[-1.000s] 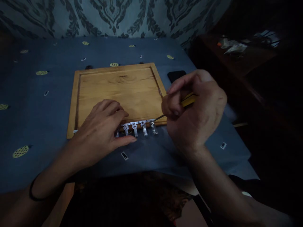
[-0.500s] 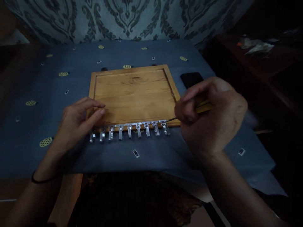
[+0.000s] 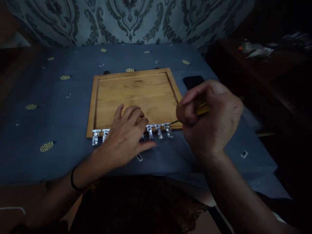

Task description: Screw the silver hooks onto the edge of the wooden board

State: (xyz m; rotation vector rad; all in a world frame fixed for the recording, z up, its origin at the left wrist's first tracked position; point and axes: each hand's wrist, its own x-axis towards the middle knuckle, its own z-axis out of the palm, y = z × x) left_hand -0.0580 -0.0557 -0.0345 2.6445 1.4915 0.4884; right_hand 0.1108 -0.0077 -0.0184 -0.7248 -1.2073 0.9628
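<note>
A framed wooden board lies flat on the table. Along its near edge runs a row of silver metal hooks, several of them covered by my left hand. That hand is over the row with its fingers apart and the thumb stretched to the right, and it holds nothing. My right hand is closed round the yellow handle of a screwdriver. The thin shaft points left, and its tip is at the rightmost hook. Whether the tip sits in a screw I cannot tell.
A blue patterned cloth covers the table. A flat black object lies beyond my right hand. Crumpled plastic rests on a dark surface at the far right. Patterned fabric hangs behind the table.
My left hand has moved right, from the board's left side to over the middle of the hook row. My right hand keeps the screwdriver at the rightmost hook. The view has shifted slightly.
</note>
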